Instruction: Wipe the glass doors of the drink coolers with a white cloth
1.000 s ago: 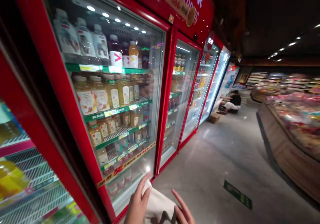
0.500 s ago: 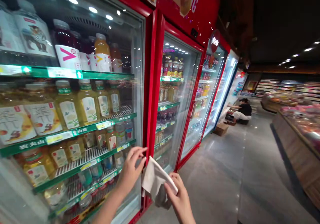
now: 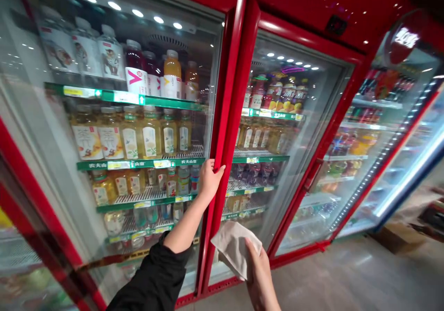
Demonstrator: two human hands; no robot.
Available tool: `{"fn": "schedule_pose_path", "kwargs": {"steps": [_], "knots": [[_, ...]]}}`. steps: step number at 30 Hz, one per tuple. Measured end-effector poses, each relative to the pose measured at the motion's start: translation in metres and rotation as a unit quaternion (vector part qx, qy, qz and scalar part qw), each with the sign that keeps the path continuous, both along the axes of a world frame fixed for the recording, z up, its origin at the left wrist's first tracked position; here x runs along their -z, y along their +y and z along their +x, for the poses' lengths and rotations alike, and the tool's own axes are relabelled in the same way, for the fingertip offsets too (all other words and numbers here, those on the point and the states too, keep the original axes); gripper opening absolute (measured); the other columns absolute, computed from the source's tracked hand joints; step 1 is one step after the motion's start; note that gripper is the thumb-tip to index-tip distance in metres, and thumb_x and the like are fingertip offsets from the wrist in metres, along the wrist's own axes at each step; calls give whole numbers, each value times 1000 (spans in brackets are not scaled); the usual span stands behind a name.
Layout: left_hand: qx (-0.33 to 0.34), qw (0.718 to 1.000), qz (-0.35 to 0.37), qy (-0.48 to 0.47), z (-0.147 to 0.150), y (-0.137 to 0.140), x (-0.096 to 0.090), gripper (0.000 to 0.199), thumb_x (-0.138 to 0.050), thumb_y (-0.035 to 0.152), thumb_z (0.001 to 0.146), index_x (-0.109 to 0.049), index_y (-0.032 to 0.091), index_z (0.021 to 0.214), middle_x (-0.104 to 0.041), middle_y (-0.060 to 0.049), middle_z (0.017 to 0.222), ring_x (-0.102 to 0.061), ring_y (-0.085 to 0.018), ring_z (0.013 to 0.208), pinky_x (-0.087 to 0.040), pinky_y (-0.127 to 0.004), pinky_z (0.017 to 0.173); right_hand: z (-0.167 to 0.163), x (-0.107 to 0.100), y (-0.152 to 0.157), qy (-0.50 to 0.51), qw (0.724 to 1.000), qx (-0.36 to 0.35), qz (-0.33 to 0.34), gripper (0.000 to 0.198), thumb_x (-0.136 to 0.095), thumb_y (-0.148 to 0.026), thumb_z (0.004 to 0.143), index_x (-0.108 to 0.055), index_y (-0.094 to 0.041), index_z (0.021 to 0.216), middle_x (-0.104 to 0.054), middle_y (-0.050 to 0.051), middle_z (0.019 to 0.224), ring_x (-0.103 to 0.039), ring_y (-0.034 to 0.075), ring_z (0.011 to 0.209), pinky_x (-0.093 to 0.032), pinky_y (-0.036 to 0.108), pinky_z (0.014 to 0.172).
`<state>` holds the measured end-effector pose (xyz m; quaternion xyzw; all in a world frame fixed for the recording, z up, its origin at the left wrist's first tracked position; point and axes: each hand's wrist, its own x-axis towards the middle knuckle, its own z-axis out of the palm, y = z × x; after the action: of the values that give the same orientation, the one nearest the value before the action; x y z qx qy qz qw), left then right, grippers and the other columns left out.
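My left hand (image 3: 210, 180) is at the red door frame (image 3: 227, 103) of a drinks fridge, fingers curled against its edge and thumb across the red strip. A black sleeve (image 3: 156, 269) covers that forearm. Lower and to the right, my right hand (image 3: 262, 269) pinches a folded off-white cloth (image 3: 237, 246), thumb on its near side. The cloth hangs in front of the lower part of the red frame. Through the glass door beside my left hand, bottles of yellowish tea (image 3: 150, 133) stand in rows.
Juice bottles (image 3: 171, 77) fill part of the top shelf. Another glass-door fridge (image 3: 274, 117) adjoins on the right, with a red handle (image 3: 313, 174). Further right a cardboard box (image 3: 398, 241) sits on the grey floor (image 3: 312, 283).
My left hand has moved up from beside the cloth onto the red frame. The cloth stays in my right hand. The view has turned left, toward the fridges.
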<state>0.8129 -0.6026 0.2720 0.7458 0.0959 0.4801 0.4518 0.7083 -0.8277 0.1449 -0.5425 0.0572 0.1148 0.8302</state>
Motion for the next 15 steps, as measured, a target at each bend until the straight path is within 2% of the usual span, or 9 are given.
{"fn": "schedule_pose_path", "kwargs": {"steps": [4,8,12,15], "knots": [[-72,997,-25,5,-4,-11,-9,26,-88,31,87,-67,22,99,-79,-7,98,-77,-23,95,-61,-37,90,17,-3,-21,-11,999,-44,24,73,-94,-72,68,-83,-20,118,-89,13,117,-83,39,114,-68,47,96],[-126,991,-53,7,-7,-23,-21,30,-89,39,83,-64,23,89,-77,-4,88,-75,-22,85,-58,-33,81,37,6,-44,3,997,-56,46,80,-94,-74,68,-81,-22,127,-88,13,122,-82,39,117,-68,46,95],[-177,982,-69,2,-26,-46,-24,34,-82,49,86,-58,26,80,-74,-1,79,-70,-20,74,-53,-30,71,65,19,-67,8,996,-89,10,80,-94,-81,62,-86,-21,114,-89,14,118,-82,40,118,-68,44,98],[-214,975,-52,-13,-59,-70,-22,39,-75,58,90,-56,26,78,-69,3,72,-65,-17,67,-50,-27,67,87,31,-83,22,991,-134,-13,73,-93,-85,59,-90,-24,99,-90,13,107,-84,41,113,-69,42,96]]}}
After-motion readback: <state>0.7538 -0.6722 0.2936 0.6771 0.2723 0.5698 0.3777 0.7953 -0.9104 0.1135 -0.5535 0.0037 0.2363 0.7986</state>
